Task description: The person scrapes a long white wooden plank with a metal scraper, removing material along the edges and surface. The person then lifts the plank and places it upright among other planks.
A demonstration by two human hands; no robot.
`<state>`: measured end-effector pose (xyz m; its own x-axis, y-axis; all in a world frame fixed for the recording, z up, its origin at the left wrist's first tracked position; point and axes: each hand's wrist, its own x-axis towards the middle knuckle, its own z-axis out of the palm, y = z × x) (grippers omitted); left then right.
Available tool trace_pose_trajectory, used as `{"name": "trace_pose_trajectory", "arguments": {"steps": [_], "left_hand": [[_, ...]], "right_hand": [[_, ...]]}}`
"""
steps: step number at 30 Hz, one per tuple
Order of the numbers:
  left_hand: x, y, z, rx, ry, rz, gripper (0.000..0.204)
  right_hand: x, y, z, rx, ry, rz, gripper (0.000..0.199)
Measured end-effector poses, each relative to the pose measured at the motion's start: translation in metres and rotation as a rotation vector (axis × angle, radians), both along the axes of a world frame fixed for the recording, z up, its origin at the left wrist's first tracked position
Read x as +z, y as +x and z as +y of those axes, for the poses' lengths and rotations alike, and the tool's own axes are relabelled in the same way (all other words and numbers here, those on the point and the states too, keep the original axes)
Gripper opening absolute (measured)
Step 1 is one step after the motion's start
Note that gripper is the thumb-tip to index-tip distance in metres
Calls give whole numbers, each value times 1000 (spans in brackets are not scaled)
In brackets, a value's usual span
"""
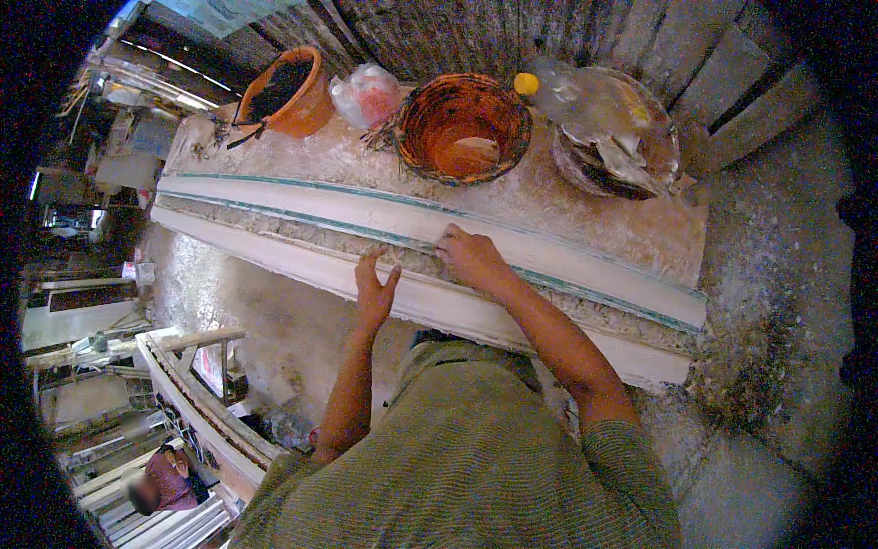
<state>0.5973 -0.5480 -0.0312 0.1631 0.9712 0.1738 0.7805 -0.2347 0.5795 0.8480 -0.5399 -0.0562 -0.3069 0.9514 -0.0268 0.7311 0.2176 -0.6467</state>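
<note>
A long, pale plaster-like strip (347, 209) with green edges runs across the worktable (585, 220). Nearer to me, a second whitish length (293, 256) lies alongside, with a rough grey gap between the two. My right hand (474, 259) rests at the strip's near green edge with its fingers bent and drawn together. Whatever those fingertips may hold is too small to make out. Just left of it, my left hand (375, 291) hovers over the nearer length, thumb and fingers apart and nothing visible in them.
Along the back stand an orange bucket (313, 102), a plastic bag (366, 95), an orange-lined basket (430, 114), a yellow-capped bottle (552, 88) and a round tub of scraps (572, 165). A wooden frame (197, 403) and another person (172, 480) are at lower left.
</note>
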Motion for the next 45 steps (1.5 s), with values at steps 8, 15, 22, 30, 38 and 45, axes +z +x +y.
{"name": "trace_pose_trajectory", "arguments": {"steps": [8, 15, 22, 30, 38, 45], "left_hand": [[-4, -65, -11, 87, -146, -144, 41], [10, -102, -2, 159, -195, -131, 37], [17, -125, 15, 226, -230, -274, 36], [23, -129, 28, 163, -287, -322, 36], [14, -65, 86, 30, -692, -676, 33], [27, -45, 148, -138, -869, -715, 32]], "right_hand": [[35, 174, -38, -443, -283, -103, 34], [26, 133, -12, -475, -204, 60, 24], [29, 96, 29, -456, -404, -57, 27], [17, 47, 32, -401, -174, 161, 35], [23, -130, 117, -378, -84, 20, 29], [57, -107, 24, -321, 122, 407, 41]]}}
